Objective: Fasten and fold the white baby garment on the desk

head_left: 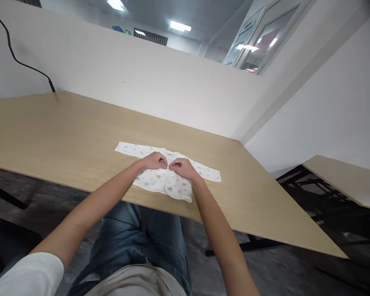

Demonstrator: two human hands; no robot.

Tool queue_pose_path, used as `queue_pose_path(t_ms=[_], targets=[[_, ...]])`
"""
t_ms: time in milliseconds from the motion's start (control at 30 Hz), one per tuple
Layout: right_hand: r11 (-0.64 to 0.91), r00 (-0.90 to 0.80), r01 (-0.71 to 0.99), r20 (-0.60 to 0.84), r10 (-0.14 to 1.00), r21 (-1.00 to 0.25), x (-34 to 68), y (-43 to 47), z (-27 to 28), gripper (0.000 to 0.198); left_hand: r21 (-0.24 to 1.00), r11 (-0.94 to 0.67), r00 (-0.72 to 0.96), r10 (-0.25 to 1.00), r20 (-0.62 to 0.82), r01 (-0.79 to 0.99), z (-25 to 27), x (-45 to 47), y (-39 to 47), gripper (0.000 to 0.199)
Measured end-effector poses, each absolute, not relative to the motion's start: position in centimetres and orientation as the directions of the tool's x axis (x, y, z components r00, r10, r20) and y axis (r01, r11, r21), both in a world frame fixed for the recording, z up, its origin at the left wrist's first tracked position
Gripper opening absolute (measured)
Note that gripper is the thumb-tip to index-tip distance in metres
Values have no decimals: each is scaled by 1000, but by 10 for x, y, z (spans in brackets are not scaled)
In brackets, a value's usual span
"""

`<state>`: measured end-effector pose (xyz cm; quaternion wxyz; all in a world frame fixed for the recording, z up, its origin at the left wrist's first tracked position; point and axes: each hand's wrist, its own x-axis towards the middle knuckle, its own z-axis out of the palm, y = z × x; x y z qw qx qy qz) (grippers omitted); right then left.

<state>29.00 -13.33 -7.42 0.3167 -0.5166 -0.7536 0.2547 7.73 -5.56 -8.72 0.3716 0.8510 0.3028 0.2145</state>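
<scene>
A small white baby jacket with a pale printed pattern lies spread on the table, sleeves stretched out to both sides. Its front opening runs down the middle, and the lower front edges part slightly. My left hand pinches the cloth at the front opening, just below the neckline. Close against it, my right hand pinches the other edge of the same opening. The fingertips of both hands nearly meet. Whatever small fastening may be between them is hidden by the fingers.
The wooden table reaches wide to both sides, its near edge close to my lap. A white partition stands along its back. A black cable hangs down at the far left. Another table stands to the right.
</scene>
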Motion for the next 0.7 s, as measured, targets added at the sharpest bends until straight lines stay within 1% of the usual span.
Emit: queue_pose_path(t_ms=[133, 233, 400, 567, 700], targets=[[366, -267, 659, 250, 931, -657, 288, -137, -72, 14, 779, -527, 729, 671, 136, 340, -88, 77, -57, 20], [374, -278, 672, 250, 927, -639, 288, -137, -72, 15, 769, -538, 723, 674, 147, 345, -87, 77, -59, 22], [371, -281, 677, 244, 928, -636, 289, -135, -74, 16, 744, -543, 704, 696, 140, 389, -85, 78, -63, 27], [375, -286, 666, 243, 927, -646, 290, -133, -76, 15, 710, -522, 665, 740, 102, 473, -77, 79, -68, 25], [369, -284, 655, 238, 929, -660, 291, -133, -77, 15, 710, -494, 643, 762, 74, 503, -71, 80, -73, 24]])
